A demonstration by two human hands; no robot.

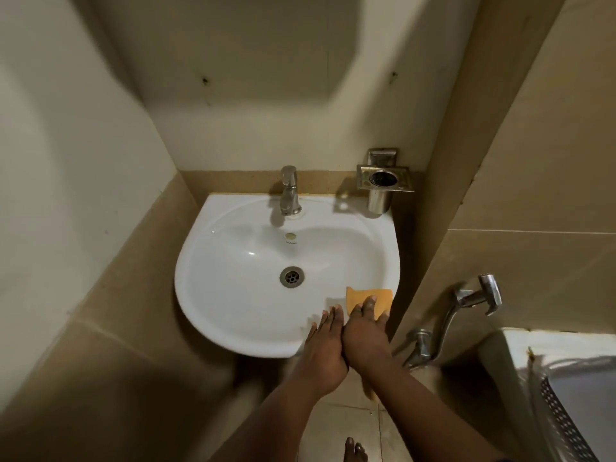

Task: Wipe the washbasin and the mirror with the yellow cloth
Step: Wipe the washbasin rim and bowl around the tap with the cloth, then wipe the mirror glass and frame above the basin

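Bare foot: toes of a bare foot [356,449] show at the bottom edge on the tiled floor, nearest the camera, well behind both wrists.
Right hand: the right hand [365,335] lies flat on the folded yellow-orange cloth [366,296], fingers [371,303] spread and pressing down, not curled around it.
Cloth: it sits on the near right rim of the white ceramic washbasin [233,315]; most of it shows beyond the fingertips, its long axis running left to right along the rim.
Left hand: the left hand [325,348] rests empty on the rim, touching the right hand's inner side, fingers extended and slightly apart.
Bowl: the round steel drain [292,277] lies ahead and to the left of the fingertips; the chrome tap [288,191] is farther on.
Beyond: a steel cup holder [383,181] sits far right of the fingers, a chrome hand sprayer [476,296] to their right.
Mirror: not in view.
Judgement: the right hand is the working hand; unwiped bowl lies forward-left, so the stroke likely sweeps that way.
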